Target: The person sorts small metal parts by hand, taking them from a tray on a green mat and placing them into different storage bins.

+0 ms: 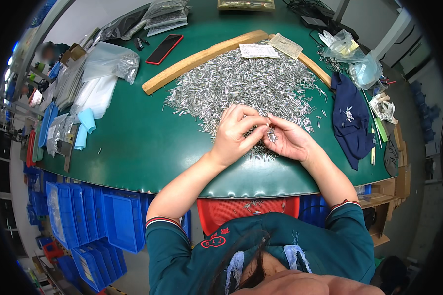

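Observation:
A wide heap of small silvery metal pins point(241, 81) covers the middle of the green tabletop point(133, 142). Over its near edge my two hands meet, fingertips close together. My left hand point(236, 132) is closed in a pinch of thumb and forefinger on a small metal pin. Curled beside it, palm partly up, my right hand point(288, 137) holds several of the same pins point(271, 136) in its fingers. Loose pins lie on the table just below both hands.
Two wooden bars point(197, 60) border the heap's far side, with paper slips point(259, 51) on it. A red-edged phone point(165, 49) and plastic bags point(110, 61) lie left. Right is a dark blue cloth point(349, 118). A red tray point(209, 214) sits under the table edge; blue bins point(123, 221) stand below left.

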Available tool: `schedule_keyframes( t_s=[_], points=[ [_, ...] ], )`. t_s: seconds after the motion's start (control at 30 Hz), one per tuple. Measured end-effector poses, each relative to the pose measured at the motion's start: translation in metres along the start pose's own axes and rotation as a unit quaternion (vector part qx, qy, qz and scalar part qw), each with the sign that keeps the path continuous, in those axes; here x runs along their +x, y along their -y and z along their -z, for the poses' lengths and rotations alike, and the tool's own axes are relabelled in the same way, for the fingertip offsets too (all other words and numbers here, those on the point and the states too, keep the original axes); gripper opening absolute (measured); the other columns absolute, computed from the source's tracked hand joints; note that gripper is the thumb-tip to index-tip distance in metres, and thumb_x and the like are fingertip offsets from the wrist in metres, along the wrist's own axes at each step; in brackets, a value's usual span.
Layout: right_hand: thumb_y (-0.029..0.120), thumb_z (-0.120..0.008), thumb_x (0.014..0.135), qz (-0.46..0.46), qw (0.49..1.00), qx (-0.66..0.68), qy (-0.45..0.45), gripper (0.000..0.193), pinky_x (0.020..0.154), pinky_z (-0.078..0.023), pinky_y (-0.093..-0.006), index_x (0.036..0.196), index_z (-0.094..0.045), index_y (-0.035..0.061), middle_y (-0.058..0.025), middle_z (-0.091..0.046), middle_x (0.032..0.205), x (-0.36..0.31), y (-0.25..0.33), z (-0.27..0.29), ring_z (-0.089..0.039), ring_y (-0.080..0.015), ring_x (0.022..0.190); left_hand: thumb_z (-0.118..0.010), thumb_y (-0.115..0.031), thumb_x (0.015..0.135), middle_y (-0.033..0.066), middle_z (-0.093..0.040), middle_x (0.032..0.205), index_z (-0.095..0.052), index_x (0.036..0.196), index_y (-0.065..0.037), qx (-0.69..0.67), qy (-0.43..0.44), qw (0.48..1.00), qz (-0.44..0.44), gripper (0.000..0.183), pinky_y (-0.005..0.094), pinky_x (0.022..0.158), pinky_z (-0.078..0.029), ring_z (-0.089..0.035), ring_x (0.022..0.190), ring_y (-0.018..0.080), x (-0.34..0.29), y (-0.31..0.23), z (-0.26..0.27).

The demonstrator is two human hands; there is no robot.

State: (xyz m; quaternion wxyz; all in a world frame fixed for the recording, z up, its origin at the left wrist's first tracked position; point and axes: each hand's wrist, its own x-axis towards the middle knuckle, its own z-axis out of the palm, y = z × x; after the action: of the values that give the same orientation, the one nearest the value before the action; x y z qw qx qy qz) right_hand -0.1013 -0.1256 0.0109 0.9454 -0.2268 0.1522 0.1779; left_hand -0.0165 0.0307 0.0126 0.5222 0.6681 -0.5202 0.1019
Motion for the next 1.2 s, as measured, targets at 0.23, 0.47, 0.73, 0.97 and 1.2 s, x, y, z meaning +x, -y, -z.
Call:
schedule_keyframes(
  t_s=[0.23,0.47,0.73,0.97,1.2],
  points=[
    [0.023,-0.044,0.092,0.024,0.999,0.029,0.012,0.020,0.078,-0.052,-0.0303,0.099,-0.050,0.0051,-0.0048,-0.056,0.090,0.000,-0.002,-0.001,-0.059,-0.0151,0.082,-0.068,-0.009,0.065,0.0034,-0.058,0.088,-0.066,0.088,-0.010,0.090,0.017,0.992,-0.083,0.023,0.0346,0.078,-0.040,-0.054,0.087,0.0220,0.005,-0.001,-0.001],
    [0.026,-0.048,0.091,0.002,0.994,0.102,0.037,0.018,0.052,-0.046,-0.0200,0.088,-0.052,0.0086,0.0026,-0.051,0.073,0.000,0.003,0.012,-0.051,-0.0067,0.063,-0.063,-0.005,0.075,0.0083,-0.058,0.090,-0.064,0.095,-0.006,0.060,-0.007,0.998,-0.003,0.020,0.0322,0.079,-0.041,-0.054,0.088,0.0228,0.009,0.001,-0.001],
    [0.032,-0.041,0.093,0.472,0.848,0.203,-0.132,0.022,0.044,-0.030,-0.0197,0.081,-0.048,0.0147,0.0062,-0.035,0.061,-0.016,0.066,0.046,-0.035,-0.0050,0.052,-0.063,-0.010,0.076,0.0062,-0.057,0.089,-0.064,0.095,-0.008,0.066,-0.003,0.998,0.013,0.019,0.0319,0.078,-0.039,-0.054,0.087,0.0218,0.007,0.002,-0.003],
    [0.032,-0.041,0.093,0.468,0.862,0.176,-0.086,0.021,0.045,-0.029,-0.0190,0.089,-0.048,0.0124,0.0058,-0.035,0.063,-0.021,0.062,0.035,-0.034,-0.0046,0.052,-0.065,-0.016,0.075,0.0060,-0.056,0.092,-0.063,0.094,-0.009,0.120,0.029,0.992,0.026,0.020,0.0342,0.085,-0.035,-0.052,0.094,0.0225,0.008,0.007,0.002],
    [0.021,-0.046,0.092,0.212,0.968,0.128,-0.032,0.013,0.046,-0.033,-0.0172,0.093,-0.052,0.0097,0.0058,-0.044,0.067,-0.006,0.034,0.020,-0.040,-0.0039,0.055,-0.068,-0.047,0.065,0.0100,-0.051,0.096,-0.060,0.097,-0.007,0.297,0.213,0.928,0.073,0.052,0.0584,0.098,-0.017,-0.044,0.106,0.0251,0.002,0.015,0.009]
  ],
)
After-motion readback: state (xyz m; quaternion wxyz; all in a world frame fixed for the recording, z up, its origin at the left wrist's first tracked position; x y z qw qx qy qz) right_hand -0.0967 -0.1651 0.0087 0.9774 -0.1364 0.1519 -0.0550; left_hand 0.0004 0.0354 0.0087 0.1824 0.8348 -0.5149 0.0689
